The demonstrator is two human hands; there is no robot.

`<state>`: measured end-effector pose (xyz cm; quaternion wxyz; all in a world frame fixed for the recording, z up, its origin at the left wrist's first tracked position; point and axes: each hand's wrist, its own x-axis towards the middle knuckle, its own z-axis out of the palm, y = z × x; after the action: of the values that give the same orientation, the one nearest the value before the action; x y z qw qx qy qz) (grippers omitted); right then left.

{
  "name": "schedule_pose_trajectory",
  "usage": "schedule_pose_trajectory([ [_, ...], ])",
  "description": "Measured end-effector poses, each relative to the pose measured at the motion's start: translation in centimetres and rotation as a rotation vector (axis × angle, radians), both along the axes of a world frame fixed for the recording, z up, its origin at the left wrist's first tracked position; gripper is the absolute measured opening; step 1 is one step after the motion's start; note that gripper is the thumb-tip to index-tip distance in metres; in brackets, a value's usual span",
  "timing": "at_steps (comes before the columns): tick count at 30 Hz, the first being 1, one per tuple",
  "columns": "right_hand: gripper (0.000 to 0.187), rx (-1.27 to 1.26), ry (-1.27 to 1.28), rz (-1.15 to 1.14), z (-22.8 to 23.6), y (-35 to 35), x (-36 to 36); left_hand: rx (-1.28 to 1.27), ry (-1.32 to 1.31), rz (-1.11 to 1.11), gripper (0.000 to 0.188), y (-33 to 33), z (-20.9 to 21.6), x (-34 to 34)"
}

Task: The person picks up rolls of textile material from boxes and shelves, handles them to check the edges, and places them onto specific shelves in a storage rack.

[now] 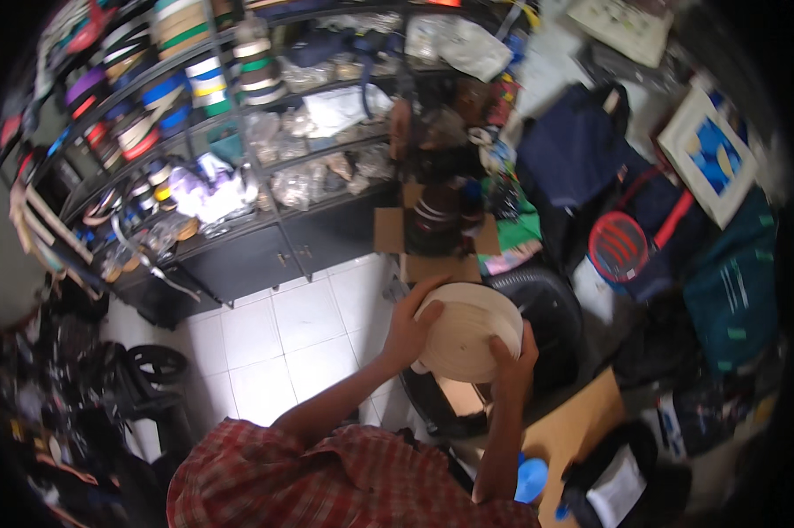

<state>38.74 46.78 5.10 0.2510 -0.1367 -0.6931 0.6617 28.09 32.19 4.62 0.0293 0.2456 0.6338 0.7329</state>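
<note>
Cream roll (464, 329): forming a tightly coiled disc, being held over black tub (562, 304)
Left hand (413, 326): grasping left edge
Right hand (514, 357): grasping right edge
Open cardboard box (388, 231): containing dark, pale-striped material (436, 213)

Between left grip (412, 327) and right grip (513, 356), above the tub (578, 327): a roll (467, 334). In the tub, just nearer than the roll, a piece of cardboard (461, 396). Beyond the tub, a carton (388, 231). Farther off, leftward, shelves (328, 148), with strap rolls (208, 84) on the left bays, plastic bags (291, 187) on the right. Below these, cupboard doors (230, 268); before the doors, floor (300, 321). Right of the carton, a cloth bag (569, 145). Nearer and right of the right grip, a cardboard sheet (582, 422).
</note>
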Motion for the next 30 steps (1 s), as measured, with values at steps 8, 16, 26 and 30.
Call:
schedule_pose_trajectory([
  [8,0.069,-0.500,0.252,0.215,-3.3,-11.1,-9.4,0.267,-0.143,0.548,0.050,-9.6,0.6,-3.0],
  [16,0.058,-0.192,0.095,0.549,-0.4,-21.8,-17.0,0.047,0.099,0.569,0.047,-24.7,1.1,-7.0],
  [26,0.050,-0.481,0.144,0.784,-3.0,-37.9,-21.5,0.383,0.021,0.888,0.041,-38.1,0.6,-9.0],
  [30,0.051,-0.316,0.103,0.947,-1.4,-41.0,-24.2,0.233,0.014,0.962,0.041,-42.1,1.1,-9.7],
])
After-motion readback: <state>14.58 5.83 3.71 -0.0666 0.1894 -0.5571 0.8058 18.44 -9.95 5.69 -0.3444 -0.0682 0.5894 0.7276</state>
